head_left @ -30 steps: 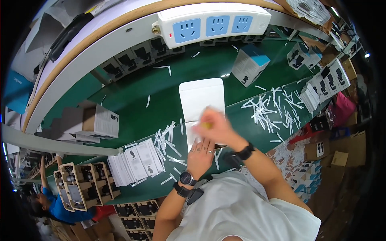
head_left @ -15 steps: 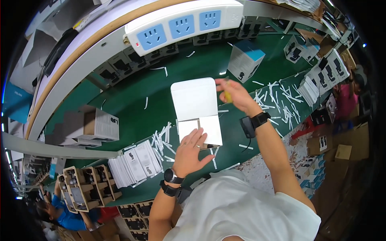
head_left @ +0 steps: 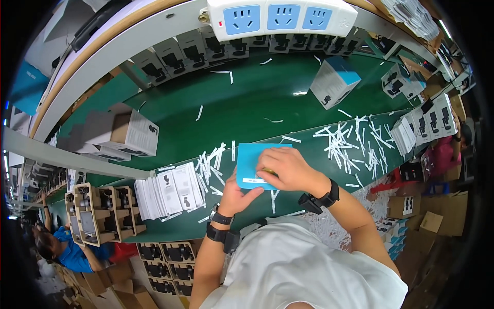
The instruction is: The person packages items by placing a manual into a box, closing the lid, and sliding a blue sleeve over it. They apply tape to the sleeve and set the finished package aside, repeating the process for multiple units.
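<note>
A small box (head_left: 248,157) with a bright blue lid, now closed, sits on the green bench in front of me. My left hand (head_left: 237,198) steadies its near left corner, with the thumb along the near edge and the other fingers partly hidden down the side. Over the right half of the lid my right hand (head_left: 290,170) is closed, fingers curled, with a small yellow thing (head_left: 268,171) showing between them; its kind cannot be made out. A white label strip (head_left: 252,181) lies across the lid near its front edge, just below my right fingers.
White paper strips (head_left: 342,149) lie scattered right and left of the box. A stack of printed leaflets (head_left: 170,190) and brown trays with black parts (head_left: 103,213) stand left. A blue-topped carton (head_left: 335,82) stands farther back; a power strip (head_left: 283,19) hangs above. A co-worker (head_left: 69,250) is at left.
The white flap that stood up is down, and the blue lid covers the box. My right hand has come from beside the raised flap onto the lid; my left has shifted to its edge.
</note>
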Motion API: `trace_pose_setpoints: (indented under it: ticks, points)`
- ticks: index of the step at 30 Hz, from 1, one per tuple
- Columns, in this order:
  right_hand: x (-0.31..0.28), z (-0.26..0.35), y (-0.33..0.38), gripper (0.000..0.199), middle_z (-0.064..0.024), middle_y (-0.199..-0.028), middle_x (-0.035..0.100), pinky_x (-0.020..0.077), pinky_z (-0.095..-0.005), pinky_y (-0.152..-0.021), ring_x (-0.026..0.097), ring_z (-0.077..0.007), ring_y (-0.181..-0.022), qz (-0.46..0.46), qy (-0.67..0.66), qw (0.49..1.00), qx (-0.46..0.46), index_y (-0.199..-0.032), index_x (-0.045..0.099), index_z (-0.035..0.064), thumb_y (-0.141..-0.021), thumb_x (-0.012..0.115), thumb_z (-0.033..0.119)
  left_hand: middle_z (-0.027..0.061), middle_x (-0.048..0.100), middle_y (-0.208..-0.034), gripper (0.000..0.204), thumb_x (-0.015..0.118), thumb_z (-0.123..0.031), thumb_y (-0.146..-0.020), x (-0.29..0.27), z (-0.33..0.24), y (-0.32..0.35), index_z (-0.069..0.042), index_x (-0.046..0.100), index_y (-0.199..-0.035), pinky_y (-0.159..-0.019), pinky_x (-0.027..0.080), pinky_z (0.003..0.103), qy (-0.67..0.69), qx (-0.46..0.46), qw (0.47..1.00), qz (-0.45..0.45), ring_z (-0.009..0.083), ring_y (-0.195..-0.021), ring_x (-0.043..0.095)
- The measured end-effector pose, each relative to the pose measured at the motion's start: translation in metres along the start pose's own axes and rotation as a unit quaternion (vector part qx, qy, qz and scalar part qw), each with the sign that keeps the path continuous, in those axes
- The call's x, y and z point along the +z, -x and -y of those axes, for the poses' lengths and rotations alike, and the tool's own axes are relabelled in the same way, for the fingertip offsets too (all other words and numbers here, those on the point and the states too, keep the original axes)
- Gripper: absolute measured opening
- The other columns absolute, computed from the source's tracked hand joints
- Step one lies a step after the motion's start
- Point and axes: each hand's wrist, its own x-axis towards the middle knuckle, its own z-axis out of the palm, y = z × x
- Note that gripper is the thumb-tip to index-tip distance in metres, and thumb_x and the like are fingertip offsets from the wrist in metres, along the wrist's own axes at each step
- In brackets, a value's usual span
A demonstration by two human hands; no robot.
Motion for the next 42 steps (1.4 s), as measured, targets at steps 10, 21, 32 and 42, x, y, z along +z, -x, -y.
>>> trace_pose_setpoints:
  ticks: [10, 21, 32, 42]
  points:
    - [-0.006, -0.022, 0.012, 0.019, -0.0076, -0.091, 0.062, 0.0495, -0.0312, -0.071, 0.063, -0.023, -0.083, 0.031, -0.348, 0.934, 0.071, -0.093, 0.061, 0.007, -0.084, 0.075, 0.017, 0.0083, 0.068, -0.111, 0.027, 0.081, -0.012, -0.079, -0.005, -0.002, -0.007, -0.007, 0.072, -0.104, -0.091, 0.049, 0.037, 0.026, -0.025, 0.999, 0.04, 0.0244, -0.104, 0.062]
    - [0.011, -0.004, -0.003, 0.014, -0.0063, -0.091, 0.061, 0.0495, -0.0392, -0.07, 0.061, -0.0282, -0.082, -0.05, -0.047, 0.997, 0.02, -0.09, 0.061, 0.0092, -0.084, 0.069, 0.019, 0.0058, 0.07, -0.103, 0.028, 0.08, -0.01, -0.081, -0.006, 0.0, -0.004, -0.004, 0.069, -0.106, -0.082, 0.051, 0.031, 0.021, -0.028, 0.998, 0.044, 0.0152, -0.092, 0.065]
    - [-0.012, -0.002, 0.019, 0.017, -0.0087, -0.094, 0.065, 0.0499, -0.0333, -0.068, 0.064, -0.0235, -0.082, 0.006, -0.372, 0.927, 0.046, -0.091, 0.064, 0.006, -0.083, 0.076, 0.014, 0.01, 0.063, -0.127, 0.03, 0.083, -0.014, -0.075, -0.008, 0.01, -0.007, -0.008, 0.072, -0.102, -0.106, 0.039, 0.047, -0.052, 0.046, 0.996, 0.05, 0.0303, -0.12, 0.055]
    - [-0.049, -0.037, 0.132, 0.052, -0.0038, -0.072, 0.057, 0.0489, -0.0281, -0.065, 0.055, -0.014, -0.066, -0.125, 0.084, 0.915, 0.375, -0.115, 0.068, 0.0083, -0.071, 0.086, 0.027, 0.0147, 0.04, -0.146, 0.066, 0.088, -0.007, -0.068, -0.001, 0.003, -0.007, -0.01, 0.06, -0.127, -0.112, 0.039, 0.046, 0.035, 0.016, 0.996, -0.081, 0.0355, -0.14, 0.037]
